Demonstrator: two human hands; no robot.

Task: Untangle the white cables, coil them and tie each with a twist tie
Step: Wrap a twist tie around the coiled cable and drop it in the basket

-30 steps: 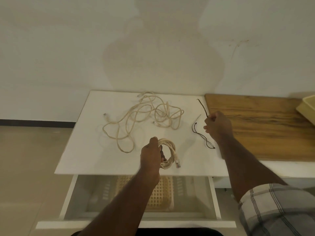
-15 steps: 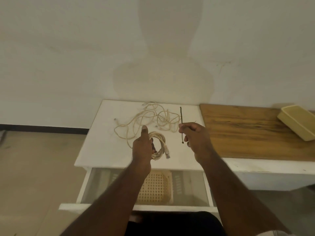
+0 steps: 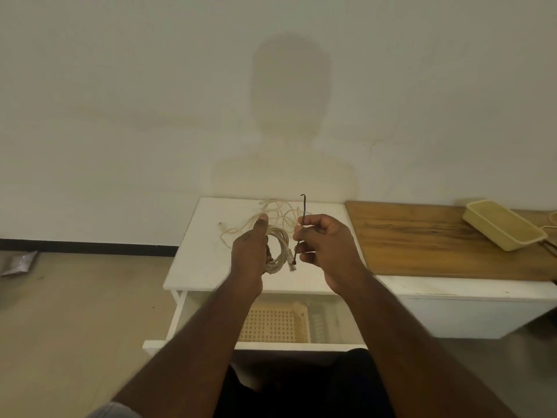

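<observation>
Nearest the person, an open drawer (image 3: 193, 321) under the white table (image 3: 196, 267) holds a cream lattice basket (image 3: 271, 325), partly hidden by the forearms. Above the table's front edge, the left hand (image 3: 248, 256) grips a coiled white cable (image 3: 278, 251), thumb raised; its plug hangs down beside a dark twist tie (image 3: 301, 218), which the right hand (image 3: 327, 245) pinches upright. The left-hand fingers are hidden behind the coil. Toward the table's back edge lies a loose tangled white cable (image 3: 271, 211), partly covered by the hands. To the right, a wooden board (image 3: 422, 239) carries a yellow tray (image 3: 501, 227).
</observation>
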